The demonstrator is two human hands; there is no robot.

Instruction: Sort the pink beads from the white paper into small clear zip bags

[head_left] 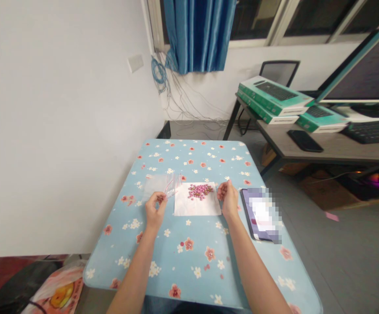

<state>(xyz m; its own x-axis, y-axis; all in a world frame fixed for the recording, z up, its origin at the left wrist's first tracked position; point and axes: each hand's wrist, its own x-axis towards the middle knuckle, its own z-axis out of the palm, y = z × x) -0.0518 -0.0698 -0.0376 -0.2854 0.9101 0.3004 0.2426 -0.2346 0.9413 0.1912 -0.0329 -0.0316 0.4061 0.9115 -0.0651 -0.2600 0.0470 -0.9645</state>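
Observation:
A heap of small pink beads (pixel 200 191) lies on a white sheet of paper (pixel 196 207) near the middle of the blue floral tablecloth (pixel 166 261). My left hand (pixel 155 210) is at the paper's left edge, its curled fingers pinching the edge of a clear plastic bag (pixel 158 185). The bag lies flat on the cloth, with a thin zip strip running along it. At the paper's right edge, my right hand (pixel 228 196) has its fingers closed together, close to the beads, and nothing shows in them.
A smartphone (pixel 260 216) with a blurred screen lies to the right of the paper. The table's far and side edges border a grey floor. A desk at right holds green keyboard boxes (pixel 274 96), a black phone (pixel 304 141), a keyboard and a monitor.

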